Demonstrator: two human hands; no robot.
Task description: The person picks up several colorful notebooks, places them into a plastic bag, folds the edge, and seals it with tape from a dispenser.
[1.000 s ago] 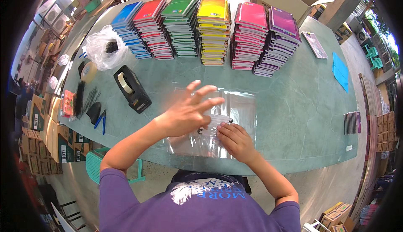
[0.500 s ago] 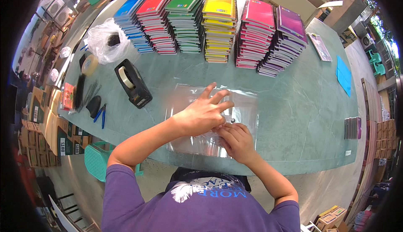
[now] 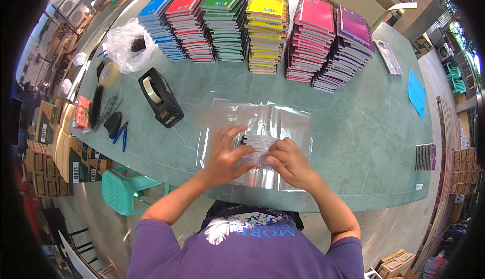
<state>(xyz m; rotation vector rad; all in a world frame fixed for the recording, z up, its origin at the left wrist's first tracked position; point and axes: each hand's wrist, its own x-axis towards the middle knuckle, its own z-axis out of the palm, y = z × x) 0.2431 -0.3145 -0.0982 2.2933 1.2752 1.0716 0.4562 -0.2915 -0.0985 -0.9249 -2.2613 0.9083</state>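
Note:
A clear plastic sheet or bag [image 3: 293, 127] lies on the green table in front of me. On its middle is a small bundle of white page edges [image 3: 260, 141] with dark bits at its left end; its covers are hidden. My left hand [image 3: 226, 153] is at the bundle's left end, fingers spread and curved, thumb low over the plastic. At the right end, my right hand [image 3: 290, 164] closes its bent fingers and thumb on the bundle.
Notebook stacks in blue, red, green, yellow [image 3: 265, 31], pink and purple line the back. To the left are a black tape dispenser [image 3: 162, 99], a tape roll [image 3: 108, 75], blue-handled pliers [image 3: 121, 136] and a plastic bag [image 3: 129, 49]. Blue sheets [image 3: 417, 93] lie right.
My left hand has drawn back down and left from above the right hand, uncovering the white page edges. My right hand has shifted slightly right.

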